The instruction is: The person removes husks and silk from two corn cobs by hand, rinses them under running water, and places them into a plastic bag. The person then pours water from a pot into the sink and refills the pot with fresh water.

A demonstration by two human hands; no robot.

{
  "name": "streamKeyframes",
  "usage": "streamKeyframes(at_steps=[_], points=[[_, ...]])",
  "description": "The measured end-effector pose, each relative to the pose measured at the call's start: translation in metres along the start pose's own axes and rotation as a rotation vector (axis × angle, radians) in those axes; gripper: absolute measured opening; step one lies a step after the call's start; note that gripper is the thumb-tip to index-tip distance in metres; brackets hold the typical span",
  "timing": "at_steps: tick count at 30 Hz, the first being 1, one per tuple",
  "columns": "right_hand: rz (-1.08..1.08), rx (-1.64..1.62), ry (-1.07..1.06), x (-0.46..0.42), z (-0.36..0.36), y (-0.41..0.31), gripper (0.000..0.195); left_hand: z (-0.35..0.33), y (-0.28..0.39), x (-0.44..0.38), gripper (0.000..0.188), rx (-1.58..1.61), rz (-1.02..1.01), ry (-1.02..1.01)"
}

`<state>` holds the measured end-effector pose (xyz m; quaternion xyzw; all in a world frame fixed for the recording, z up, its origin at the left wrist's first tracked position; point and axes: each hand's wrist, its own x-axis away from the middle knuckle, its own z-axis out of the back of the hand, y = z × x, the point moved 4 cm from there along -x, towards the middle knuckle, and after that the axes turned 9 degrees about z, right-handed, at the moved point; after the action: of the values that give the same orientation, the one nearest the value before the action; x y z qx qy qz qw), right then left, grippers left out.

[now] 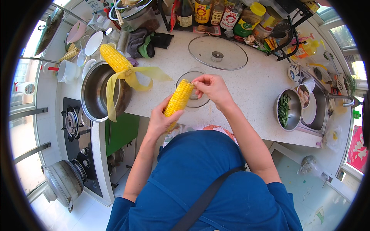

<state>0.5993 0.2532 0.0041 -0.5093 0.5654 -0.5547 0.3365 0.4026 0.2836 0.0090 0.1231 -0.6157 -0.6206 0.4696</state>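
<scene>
My left hand (162, 116) is closed round the lower part of a yellow corn cob (178, 99), which tilts up to the right. The fingertips of my right hand (211, 90) pinch at the cob's upper end; whether they hold a kernel or a shred there is too small to tell. Behind the cob a small glass lid (199, 99) lies on the counter. A second corn cob (116, 59), with pale husk leaves (131, 79) folded back, rests over the rim of a deep steel pot (86, 99) at the left.
A large glass lid (202, 55) lies farther back, below a black rack (293, 37) of sauce bottles. At the right, a steel bowl of green leaves (295, 117) stands beside the sink (321, 115). A gas stove (72, 122) and a lidded pot (62, 179) are at the left.
</scene>
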Motion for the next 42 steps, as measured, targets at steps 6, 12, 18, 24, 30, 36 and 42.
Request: streamKeyframes(at_steps=[6,12,18,24,30,36,42], points=[[-0.169,-0.428,-0.037,0.005,0.008,0.006,0.019,0.006,-0.003,-0.002,0.055,0.315,0.270,-0.202],[-0.129,-0.532,-0.059,0.007,0.009,0.005,0.029,0.012,-0.001,0.001,0.051,0.430,0.292,-0.230],[-0.137,-0.489,-0.019,0.009,0.013,0.011,0.033,0.021,0.005,0.004,0.050,0.620,0.233,-0.249],[-0.080,-0.301,0.012,0.014,0.014,0.007,0.038,0.017,0.016,-0.001,0.050,0.751,0.122,-0.277],[-0.132,-0.490,-0.015,0.018,0.012,0.010,0.048,0.010,0.016,-0.002,0.049,0.788,0.136,-0.315],[-0.182,-0.747,-0.054,0.026,-0.002,0.007,0.057,-0.004,0.035,-0.003,0.060,0.807,0.063,-0.310],[-0.189,-0.746,-0.058,0.032,-0.011,0.003,0.063,-0.021,0.046,-0.010,0.063,0.713,0.085,-0.377]])
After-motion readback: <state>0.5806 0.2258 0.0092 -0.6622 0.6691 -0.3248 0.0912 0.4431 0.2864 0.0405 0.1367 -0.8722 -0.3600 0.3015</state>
